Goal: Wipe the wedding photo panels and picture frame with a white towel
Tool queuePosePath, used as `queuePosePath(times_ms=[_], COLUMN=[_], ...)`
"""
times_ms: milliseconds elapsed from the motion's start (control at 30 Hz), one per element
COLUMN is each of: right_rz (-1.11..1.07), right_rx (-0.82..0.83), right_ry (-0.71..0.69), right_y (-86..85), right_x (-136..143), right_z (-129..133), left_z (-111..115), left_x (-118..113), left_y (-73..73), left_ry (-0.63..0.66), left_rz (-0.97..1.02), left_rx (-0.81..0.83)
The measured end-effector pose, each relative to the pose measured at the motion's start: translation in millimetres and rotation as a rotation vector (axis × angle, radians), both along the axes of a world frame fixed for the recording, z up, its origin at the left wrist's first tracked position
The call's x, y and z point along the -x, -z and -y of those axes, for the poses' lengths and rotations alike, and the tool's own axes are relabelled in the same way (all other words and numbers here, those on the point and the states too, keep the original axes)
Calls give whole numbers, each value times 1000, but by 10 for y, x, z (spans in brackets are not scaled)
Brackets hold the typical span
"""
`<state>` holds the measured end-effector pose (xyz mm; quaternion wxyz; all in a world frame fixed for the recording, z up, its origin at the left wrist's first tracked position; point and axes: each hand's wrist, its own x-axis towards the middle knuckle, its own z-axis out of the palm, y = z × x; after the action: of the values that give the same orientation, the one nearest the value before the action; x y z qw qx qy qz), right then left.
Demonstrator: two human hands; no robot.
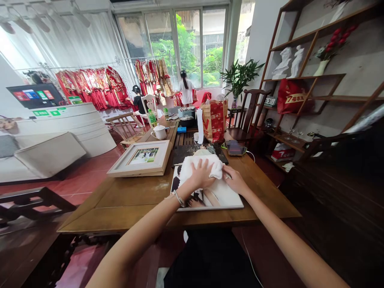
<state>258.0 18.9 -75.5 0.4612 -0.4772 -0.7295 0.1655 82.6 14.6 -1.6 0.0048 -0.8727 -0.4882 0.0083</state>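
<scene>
left hand presses white cloth, seemingly inside the photo panel's edges.

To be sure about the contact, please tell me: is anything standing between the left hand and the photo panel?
Yes: the bunched white cloth lies between them, under the left hand and on the upper part of the photo panel.

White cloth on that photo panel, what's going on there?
A person's left hand is spread on the white cloth, which lies bunched on the photo panel. The right hand is at the cloth's right side, over the panel. A framed picture lies to the left on the wooden table.
</scene>
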Motion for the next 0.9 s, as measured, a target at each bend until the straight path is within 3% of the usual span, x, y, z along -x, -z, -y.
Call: queuePosePath(times_ms=[67, 133, 233, 367, 433, 500, 600, 700, 900], right_rz=[-4, -7, -14, -36, -41, -39, -34, -39, 15], right_rx=[-3, 3, 13, 8, 11, 17, 19, 3, 33], right_ry=[8, 0, -23, -45, -41, -43, -79, -69, 11], right_y=[0, 5, 27, 71, 90, 102, 109, 99, 47], right_x=[3, -2, -19, -43, -55, -70, -91, -81, -7], right_z=[0, -3, -20, -68, -97, -121, -130, -95, -15], left_z=[-31, 93, 538, 1268, 1489, 1550, 1385, 1028, 223], left_x=[-37, -90, -194, -346, -414, -468, -500, -433, 5], left_y=[-2, 28, 100, 174, 191, 195, 174, 130, 75], left_ry=[-25, -76, -170, -124, -115, -135, -173, -232, -288], left_rz=[-1, 6, 20, -11, 0, 9, -6, -44, -37], left_rx=[-13, -43, -105, -72, -21, -10, -60, -130, -145])
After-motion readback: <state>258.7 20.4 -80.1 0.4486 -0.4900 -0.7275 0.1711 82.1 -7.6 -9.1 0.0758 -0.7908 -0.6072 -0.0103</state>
